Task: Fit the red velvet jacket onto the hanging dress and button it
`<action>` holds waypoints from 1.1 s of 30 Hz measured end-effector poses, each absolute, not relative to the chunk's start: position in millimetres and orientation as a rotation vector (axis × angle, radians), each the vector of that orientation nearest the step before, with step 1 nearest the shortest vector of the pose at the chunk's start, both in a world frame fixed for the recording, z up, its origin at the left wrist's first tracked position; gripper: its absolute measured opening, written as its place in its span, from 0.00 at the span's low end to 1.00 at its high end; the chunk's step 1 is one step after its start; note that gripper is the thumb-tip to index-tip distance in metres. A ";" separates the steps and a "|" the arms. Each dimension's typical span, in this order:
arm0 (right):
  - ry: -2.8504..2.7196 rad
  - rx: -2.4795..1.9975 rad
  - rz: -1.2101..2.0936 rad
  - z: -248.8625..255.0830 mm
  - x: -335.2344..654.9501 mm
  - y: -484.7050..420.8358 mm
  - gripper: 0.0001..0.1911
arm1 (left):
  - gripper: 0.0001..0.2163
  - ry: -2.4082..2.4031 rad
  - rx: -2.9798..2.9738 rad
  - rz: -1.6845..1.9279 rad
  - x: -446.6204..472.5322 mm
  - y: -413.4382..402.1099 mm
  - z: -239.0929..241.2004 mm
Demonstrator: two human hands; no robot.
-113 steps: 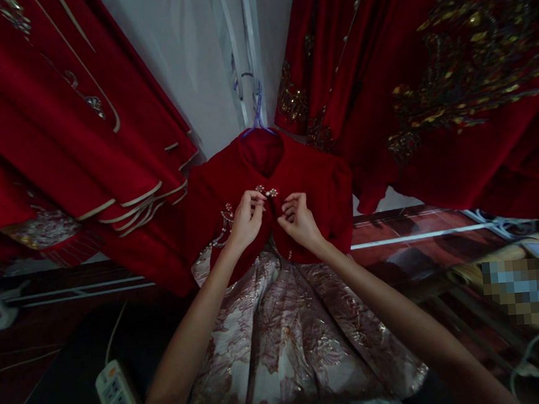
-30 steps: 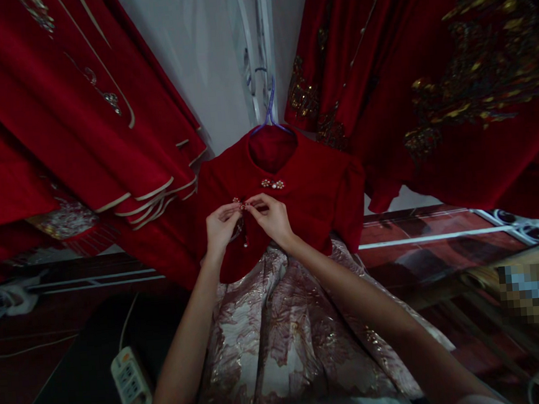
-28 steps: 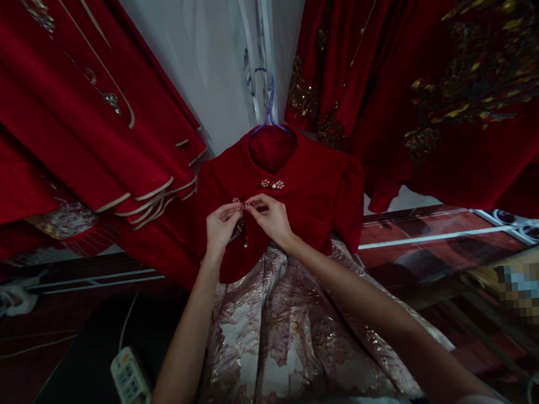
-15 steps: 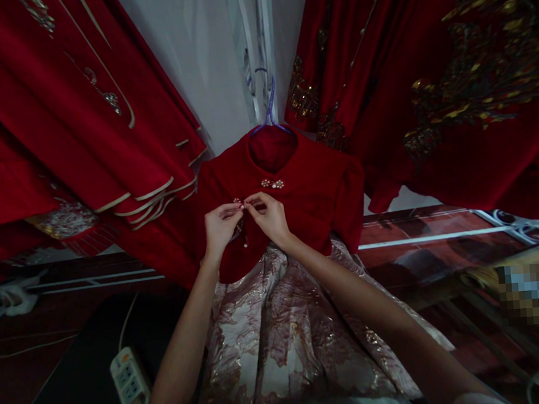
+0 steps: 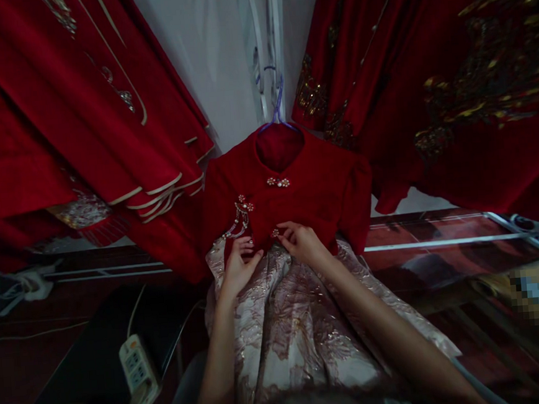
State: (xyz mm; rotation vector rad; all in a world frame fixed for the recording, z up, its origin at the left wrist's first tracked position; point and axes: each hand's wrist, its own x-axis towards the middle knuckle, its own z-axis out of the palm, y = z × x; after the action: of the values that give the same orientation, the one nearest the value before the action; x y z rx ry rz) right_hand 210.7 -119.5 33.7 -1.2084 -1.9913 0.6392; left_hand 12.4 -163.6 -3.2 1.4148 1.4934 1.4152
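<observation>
A red short jacket (image 5: 311, 205) hangs in front of me on a purple hanger (image 5: 277, 105), over a pale pink brocade skirt (image 5: 298, 324). Two beaded flower fasteners decorate it: a closed one (image 5: 278, 182) below the collar and another (image 5: 244, 204) at the left of the chest, with a looped bead tassel (image 5: 241, 226). At the lower hem, my right hand (image 5: 301, 243) pinches a small beaded flower button (image 5: 275, 232). My left hand (image 5: 240, 268) is beside the hem just below the tassel, thumb apart from the fingers and nothing visible in it.
Red garments with pale trim (image 5: 119, 133) hang at the left, and red garments with gold embroidery (image 5: 432, 139) at the right. A white power strip (image 5: 140, 374) lies on a dark surface at lower left. White rack bars (image 5: 441, 243) run low behind the clothes.
Both hands have left the chest fastener, which now shows fully with its tassel. They moved down to the hem, the right hand going rightward to the flower button there. The view shifted slightly.
</observation>
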 end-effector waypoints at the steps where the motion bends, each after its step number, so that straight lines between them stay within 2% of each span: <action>1: -2.013 -1.249 0.557 29.9 210.2 -120.2 0.14 | 0.21 1.489 1.399 1.421 18.7 -167.5 -6.3; 4: -2.050 -1.300 0.438 23.0 206.0 -117.8 0.09 | 0.19 1.446 1.349 1.500 32.9 -171.1 -7.8; 9: -2.001 -1.214 0.468 19.3 206.4 -114.2 0.05 | 0.16 1.471 1.323 1.587 36.5 -167.1 -6.2; 15: -1.867 -0.951 0.927 21.1 207.8 -117.2 0.07 | 0.12 1.387 1.249 1.570 34.5 -163.4 -7.0; 18: -1.858 -0.874 1.041 26.6 201.6 -116.9 0.08 | 0.12 1.372 1.201 1.591 34.3 -160.1 -6.6; 33: -1.823 -0.887 0.819 11.3 175.9 -121.6 0.06 | 0.12 1.419 1.142 1.568 32.6 -156.7 -9.7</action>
State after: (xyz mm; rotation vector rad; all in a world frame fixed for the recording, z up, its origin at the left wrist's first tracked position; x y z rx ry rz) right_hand 175.9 -121.6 11.3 -0.8872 -1.8235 0.8191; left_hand 32.6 -156.7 -9.7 1.1416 1.4185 1.5684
